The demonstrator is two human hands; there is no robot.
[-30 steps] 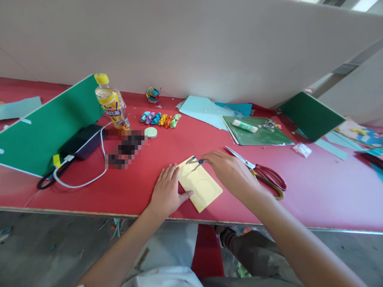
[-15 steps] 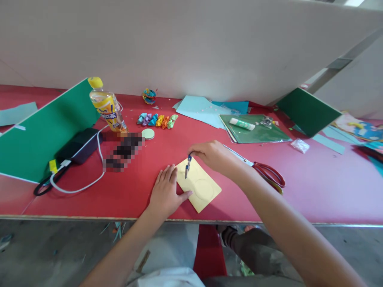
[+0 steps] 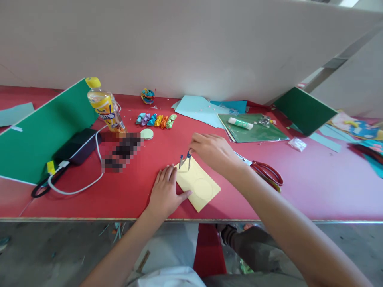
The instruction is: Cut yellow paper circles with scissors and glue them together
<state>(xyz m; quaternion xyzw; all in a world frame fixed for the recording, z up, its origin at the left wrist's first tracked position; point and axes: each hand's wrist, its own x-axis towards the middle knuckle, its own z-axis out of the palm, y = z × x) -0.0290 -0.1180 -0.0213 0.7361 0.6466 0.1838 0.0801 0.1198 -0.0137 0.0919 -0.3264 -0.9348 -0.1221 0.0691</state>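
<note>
Pale yellow paper [image 3: 196, 175] lies at an angle near the table's front edge, with a circle outlined on its lower right part. My left hand [image 3: 167, 187] is spread over the paper's left edge, fingers apart, thumb on the paper. In my right hand [image 3: 211, 153] is a drawing compass [image 3: 189, 159], pinched at its top by the fingertips. Its two legs stand apart over the paper's upper part. Just beyond my right wrist lie scissors with red handles [image 3: 267, 173], their blades partly hidden by my hand.
Left stand a drink bottle [image 3: 106, 109], a black case [image 3: 77, 147] with a white cable and a green board [image 3: 44, 135]. Farther back are several twisted paper pieces [image 3: 157, 120], a round pale disc [image 3: 147, 134], light blue sheets [image 3: 199, 109] and a glue stick [image 3: 240, 123] on a green folder [image 3: 260, 133].
My right hand has turned the compass, so its legs now show apart, one swung to the left. My left hand stays on the paper.
</note>
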